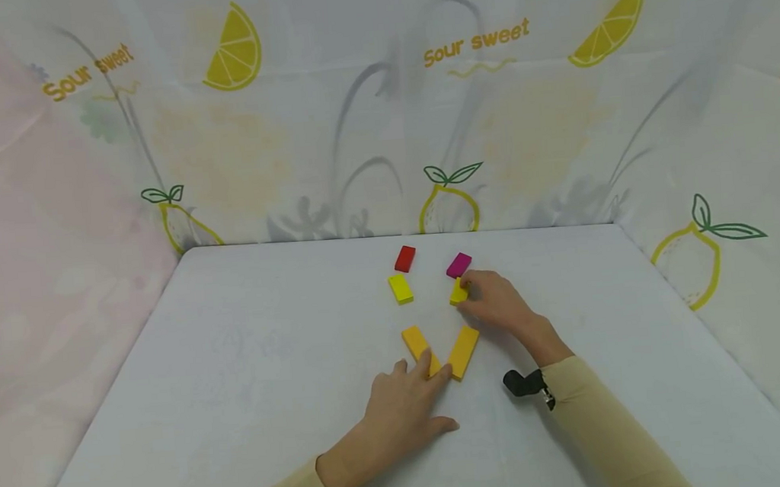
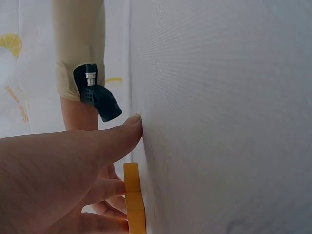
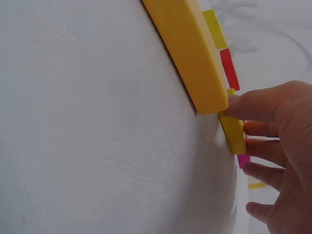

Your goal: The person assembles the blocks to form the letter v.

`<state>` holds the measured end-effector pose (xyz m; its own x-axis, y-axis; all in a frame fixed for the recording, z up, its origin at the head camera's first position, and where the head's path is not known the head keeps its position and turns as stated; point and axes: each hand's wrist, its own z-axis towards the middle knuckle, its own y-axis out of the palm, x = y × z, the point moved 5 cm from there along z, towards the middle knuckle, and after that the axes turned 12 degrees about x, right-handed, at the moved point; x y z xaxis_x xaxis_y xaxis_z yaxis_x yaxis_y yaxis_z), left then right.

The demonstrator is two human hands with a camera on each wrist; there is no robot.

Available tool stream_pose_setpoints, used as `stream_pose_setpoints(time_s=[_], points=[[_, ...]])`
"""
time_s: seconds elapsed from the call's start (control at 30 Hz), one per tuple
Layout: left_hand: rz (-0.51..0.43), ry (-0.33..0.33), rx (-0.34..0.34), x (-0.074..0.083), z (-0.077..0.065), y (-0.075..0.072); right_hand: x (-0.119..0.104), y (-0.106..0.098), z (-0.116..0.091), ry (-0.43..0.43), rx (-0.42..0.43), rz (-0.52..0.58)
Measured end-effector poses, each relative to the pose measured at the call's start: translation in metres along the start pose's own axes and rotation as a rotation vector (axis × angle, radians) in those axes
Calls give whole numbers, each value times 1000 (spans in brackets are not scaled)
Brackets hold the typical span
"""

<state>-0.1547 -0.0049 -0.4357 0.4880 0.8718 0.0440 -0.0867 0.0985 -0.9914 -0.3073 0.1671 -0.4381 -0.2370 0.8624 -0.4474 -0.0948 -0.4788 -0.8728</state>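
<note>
My right hand (image 1: 501, 300) pinches a small yellow block (image 1: 458, 293) by its ends, between thumb and forefinger. That block lies on or just above the table; which, I cannot tell. Just beyond it is a magenta block (image 1: 459, 265). Nearer me, two longer orange-yellow blocks, the left one (image 1: 414, 339) and the right one (image 1: 465, 351), slant together into a V. My left hand (image 1: 399, 407) rests over the V's near end, its fingertips touching both blocks, thumb apart. In the right wrist view the thumb and fingers meet the yellow block (image 3: 233, 135) behind a large orange-yellow block (image 3: 190, 58).
A second yellow block (image 1: 400, 289) and a red block (image 1: 405, 258) lie to the left of the magenta one. All sit on a white table (image 1: 270, 375), whose far edge meets a lemon-printed cloth (image 1: 353, 124). Both wrists carry dark camera mounts (image 1: 523, 383).
</note>
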Motion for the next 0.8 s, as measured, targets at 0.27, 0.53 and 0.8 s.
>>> stream_pose_setpoints(time_s=[0.27, 0.53, 0.8], points=[[-3, -7, -7, 0, 0, -1, -1, -1, 2, 31, -28, -15], [-1, -12, -11, 0, -1, -1, 1, 2, 2, 42, -30, -12], [6, -5, -5, 1, 0, 0, 5, -2, 2, 19, -20, -31]])
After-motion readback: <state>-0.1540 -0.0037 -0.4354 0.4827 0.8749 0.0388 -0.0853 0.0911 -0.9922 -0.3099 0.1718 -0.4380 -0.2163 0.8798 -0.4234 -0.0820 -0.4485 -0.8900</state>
